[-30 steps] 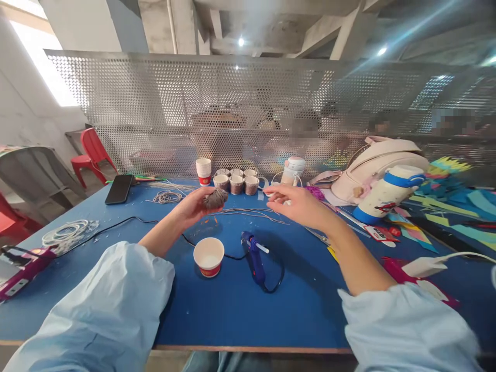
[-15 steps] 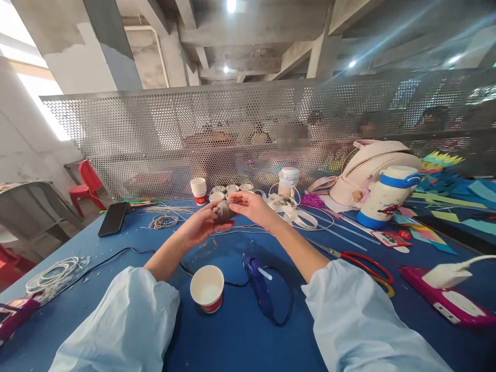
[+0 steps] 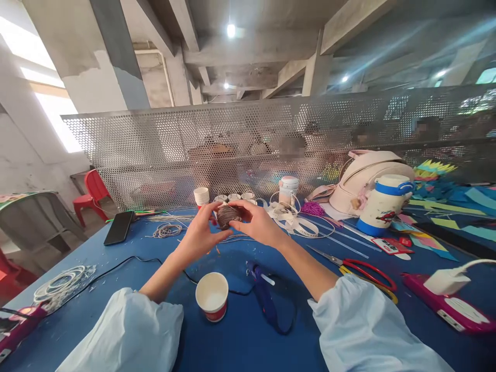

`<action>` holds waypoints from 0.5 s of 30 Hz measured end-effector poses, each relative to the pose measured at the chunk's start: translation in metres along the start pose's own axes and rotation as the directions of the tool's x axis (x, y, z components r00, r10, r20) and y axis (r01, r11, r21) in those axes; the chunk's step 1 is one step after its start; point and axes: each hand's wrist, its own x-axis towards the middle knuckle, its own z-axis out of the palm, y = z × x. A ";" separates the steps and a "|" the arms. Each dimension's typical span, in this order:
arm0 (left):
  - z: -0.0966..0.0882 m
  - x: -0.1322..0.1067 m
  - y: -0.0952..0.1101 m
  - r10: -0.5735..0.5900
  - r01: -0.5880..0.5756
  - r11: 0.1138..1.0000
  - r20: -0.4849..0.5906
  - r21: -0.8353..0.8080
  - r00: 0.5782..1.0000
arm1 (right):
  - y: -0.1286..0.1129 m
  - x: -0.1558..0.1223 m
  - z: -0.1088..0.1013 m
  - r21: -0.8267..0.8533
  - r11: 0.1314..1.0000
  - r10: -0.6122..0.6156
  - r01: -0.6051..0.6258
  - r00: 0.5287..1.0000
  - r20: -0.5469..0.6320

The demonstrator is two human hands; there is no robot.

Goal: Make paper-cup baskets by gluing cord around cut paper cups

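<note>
Above the blue table (image 3: 116,289) I hold a small cup wrapped in brown twine (image 3: 227,215) between both hands. My left hand (image 3: 199,233) grips it from the left and below. My right hand (image 3: 259,223) closes on it from the right, fingers over its top. Twine strands (image 3: 240,238) lie on the table just beneath. A white paper cup with a red base (image 3: 212,296) stands nearer to me, and a blue glue gun (image 3: 265,297) with a black cord lies to its right.
A row of wrapped cups (image 3: 234,197) and a cup stack (image 3: 201,196) stand by the perforated metal screen (image 3: 155,150). A phone (image 3: 119,227), twine coils (image 3: 60,281), red scissors (image 3: 360,268), a white-blue bottle (image 3: 382,204), a bag (image 3: 368,173), ribbon (image 3: 294,219) and coloured paper (image 3: 445,196) lie around.
My right hand has come in from the right and closed on the twine-wrapped cup held by my left hand. Both hands have lifted slightly, and the view has tilted up.
</note>
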 end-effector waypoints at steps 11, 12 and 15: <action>-0.017 0.002 0.000 -0.001 0.121 0.911 0.291 -0.395 0.957 | -0.009 -0.007 -0.009 -0.060 0.982 -0.170 0.179 0.976 0.135; -0.015 0.002 0.000 -0.007 0.129 0.901 0.283 -0.415 0.959 | -0.009 -0.007 -0.009 -0.070 0.978 -0.184 0.194 0.974 0.128; -0.010 0.001 0.001 0.039 0.047 0.908 0.194 -0.417 0.980 | -0.010 -0.007 -0.009 -0.067 0.975 -0.206 0.213 0.974 0.096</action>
